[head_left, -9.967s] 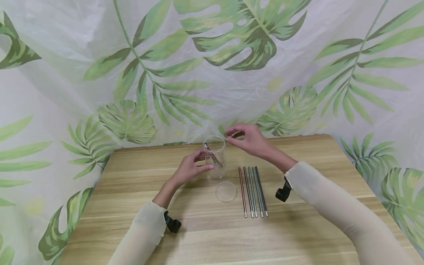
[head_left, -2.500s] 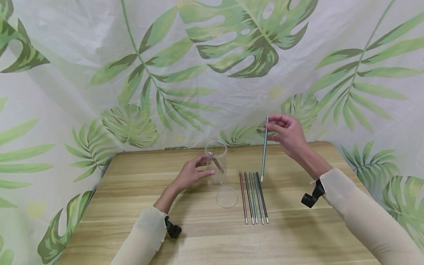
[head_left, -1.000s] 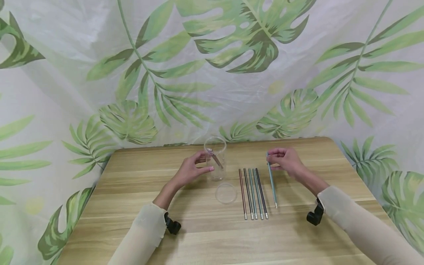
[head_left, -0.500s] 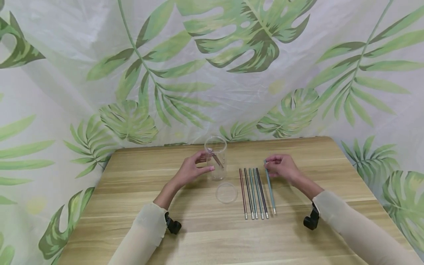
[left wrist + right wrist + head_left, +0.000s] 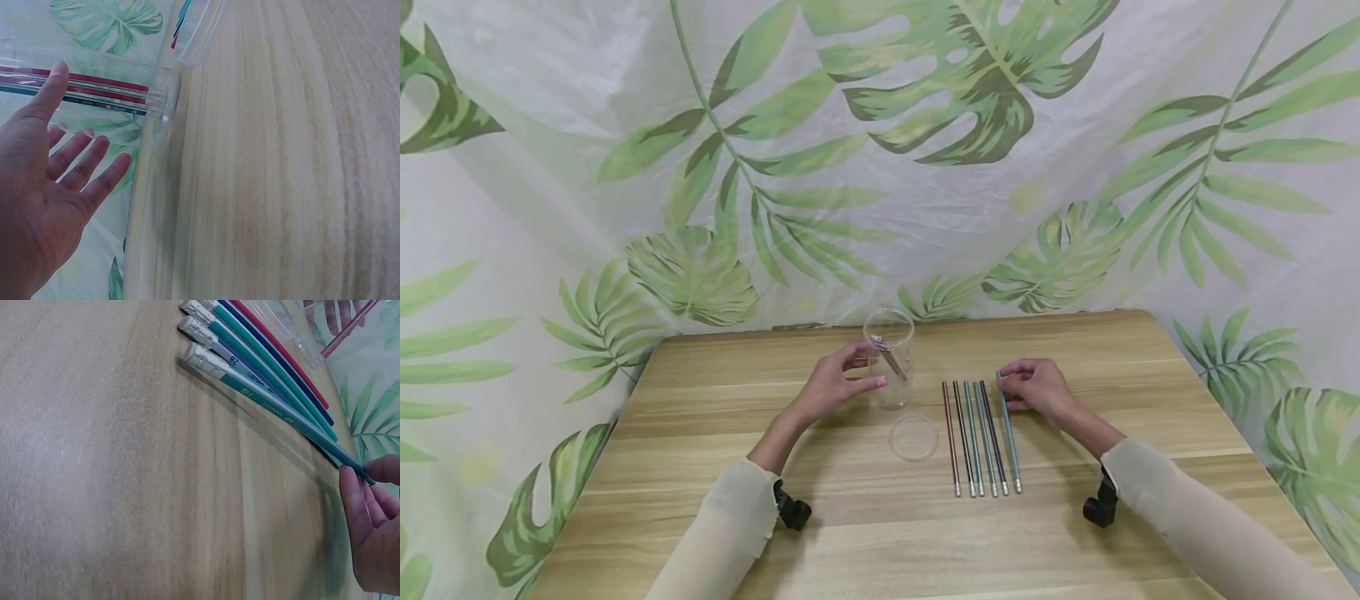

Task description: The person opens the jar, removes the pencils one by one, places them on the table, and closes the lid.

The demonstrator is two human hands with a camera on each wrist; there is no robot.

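Note:
My left hand (image 5: 831, 387) holds a clear plastic jar (image 5: 904, 379) standing upright and lidless near the table's back edge. In the left wrist view the thumb lies across the jar's side, with the fingers on its other side. Several pencils (image 5: 119, 94), red and dark or teal, lean inside it. My right hand (image 5: 1041, 390) pinches a teal pencil (image 5: 1010, 442) by its far end. That pencil slopes down, its white eraser end nearest me, just right of a row of several pencils (image 5: 976, 437). These lie side by side, eraser ends toward me.
A round clear lid (image 5: 913, 437) lies flat between the jar and the pencil row. The wooden table (image 5: 865, 550) ends just behind the jar, where a leaf-patterned cloth (image 5: 820, 167) hangs. A black wrist camera (image 5: 1101, 504) sits below the right sleeve.
My right hand has brought the teal pencil down from above the table's back and leftward to beside the row. My left hand has stayed on the jar.

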